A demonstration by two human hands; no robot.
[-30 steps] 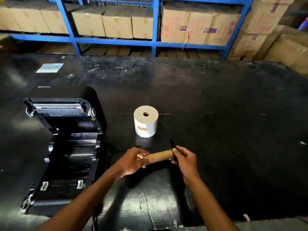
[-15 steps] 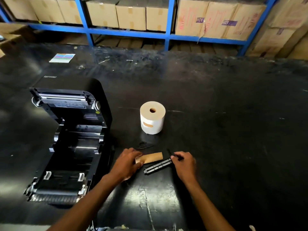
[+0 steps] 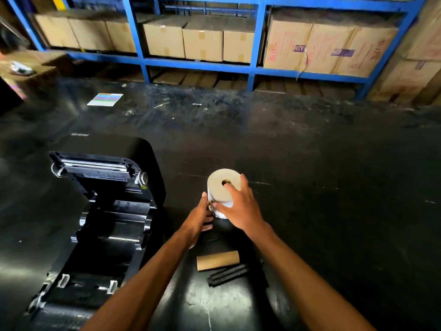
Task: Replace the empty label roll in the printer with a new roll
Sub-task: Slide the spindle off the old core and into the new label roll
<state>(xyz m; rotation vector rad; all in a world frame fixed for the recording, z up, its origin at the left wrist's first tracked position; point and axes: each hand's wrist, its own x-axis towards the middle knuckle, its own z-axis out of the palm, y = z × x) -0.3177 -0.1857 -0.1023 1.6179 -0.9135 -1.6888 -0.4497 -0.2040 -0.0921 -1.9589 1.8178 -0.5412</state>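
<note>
The new white label roll [image 3: 218, 187] stands upright on the black table. My right hand [image 3: 241, 206] grips it from the right side and top, one finger at its core hole. My left hand [image 3: 200, 216] touches the roll's lower left side. The empty brown cardboard core [image 3: 217, 260] lies on the table nearer to me. A black plastic spindle [image 3: 228, 274] rests just in front of it. The black label printer [image 3: 100, 220] sits at the left with its lid raised and its roll bay exposed.
The black table [image 3: 334, 211] stretches to the right and back. A coloured sheet [image 3: 105, 99] lies at the far left. Blue shelving [image 3: 255, 65] with cardboard boxes [image 3: 202, 41] stands behind the table.
Both hands let go of the cardboard core and spindle, which now lie on the table. The hands moved forward and took hold of the new label roll.
</note>
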